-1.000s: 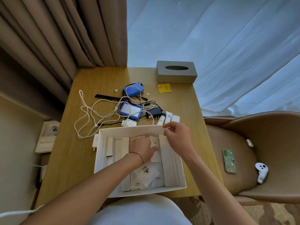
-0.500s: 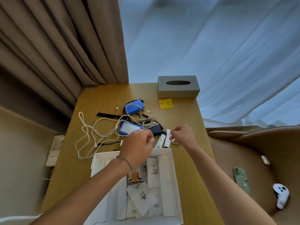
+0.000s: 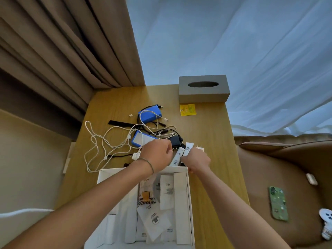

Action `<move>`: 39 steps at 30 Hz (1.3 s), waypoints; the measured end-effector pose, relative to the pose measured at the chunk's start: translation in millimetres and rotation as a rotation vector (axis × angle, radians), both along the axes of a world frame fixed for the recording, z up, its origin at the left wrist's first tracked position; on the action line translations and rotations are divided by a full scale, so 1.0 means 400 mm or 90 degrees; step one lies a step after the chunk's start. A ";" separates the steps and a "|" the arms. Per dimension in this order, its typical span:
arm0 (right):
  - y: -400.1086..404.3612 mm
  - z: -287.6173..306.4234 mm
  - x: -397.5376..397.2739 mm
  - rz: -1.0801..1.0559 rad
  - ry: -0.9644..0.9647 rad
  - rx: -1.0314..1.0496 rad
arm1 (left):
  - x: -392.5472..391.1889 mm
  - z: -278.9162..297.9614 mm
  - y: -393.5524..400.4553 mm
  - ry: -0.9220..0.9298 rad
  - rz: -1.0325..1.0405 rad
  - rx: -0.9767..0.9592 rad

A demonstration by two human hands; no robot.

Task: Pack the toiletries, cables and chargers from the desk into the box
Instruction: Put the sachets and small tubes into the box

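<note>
Fingers of both hands curl downward just past the far wall of the white box (image 3: 187, 194). The right hand (image 3: 196, 159) closes around the lower end of a white tube (image 3: 188, 147); a second white tube (image 3: 177, 157) lies between the hands. The left hand (image 3: 158, 155) is bent over the black charger (image 3: 175, 140) and the blue pack (image 3: 142, 139), but whether its fingers grip anything cannot be told. Half a second ago the right hand sat farther out over the tubes; now it is nearer the box. White cables (image 3: 100, 146) sprawl left across the wooden surface (image 3: 212, 133), with another blue pack (image 3: 150, 114) behind. A grey tissue box (image 3: 203, 90) and a yellow sachet (image 3: 187, 109) sit at the far edge, before brown curtains (image 3: 71, 51) and sheer drapes (image 3: 233, 42). On the chair (image 3: 269, 177) lies a green phone (image 3: 278, 203).
</note>
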State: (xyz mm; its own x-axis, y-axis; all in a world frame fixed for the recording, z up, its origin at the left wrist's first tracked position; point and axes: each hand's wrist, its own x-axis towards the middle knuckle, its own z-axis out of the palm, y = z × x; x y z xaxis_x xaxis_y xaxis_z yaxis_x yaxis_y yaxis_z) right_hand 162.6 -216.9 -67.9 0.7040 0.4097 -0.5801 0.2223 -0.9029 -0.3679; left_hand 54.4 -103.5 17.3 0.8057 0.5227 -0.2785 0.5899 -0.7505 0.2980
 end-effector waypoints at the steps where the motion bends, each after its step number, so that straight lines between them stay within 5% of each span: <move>1: -0.009 0.000 0.000 -0.024 0.019 0.021 | 0.007 -0.009 0.000 0.015 -0.005 0.003; 12: -0.140 0.061 0.039 -0.222 0.147 0.300 | 0.155 -0.170 0.002 0.269 -0.051 0.022; 22: -0.225 0.100 0.022 -0.354 0.272 0.458 | 0.212 -0.240 -0.047 0.353 -0.171 0.173; 33: -0.250 0.184 -0.001 -0.288 0.370 0.579 | 0.210 -0.091 -0.034 0.080 -0.009 -0.104; 39: -0.220 0.272 -0.074 -0.141 0.391 0.591 | 0.072 0.026 -0.001 -0.119 0.085 -0.166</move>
State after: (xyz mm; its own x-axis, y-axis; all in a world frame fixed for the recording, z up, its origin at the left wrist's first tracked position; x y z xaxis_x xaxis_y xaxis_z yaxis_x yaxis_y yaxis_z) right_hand 133.1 -305.1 40.9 0.5154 0.7636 -0.3889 -0.3573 -0.2210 -0.9075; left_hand 83.4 -104.0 27.6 0.7844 0.5582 -0.2704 0.5952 -0.5548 0.5813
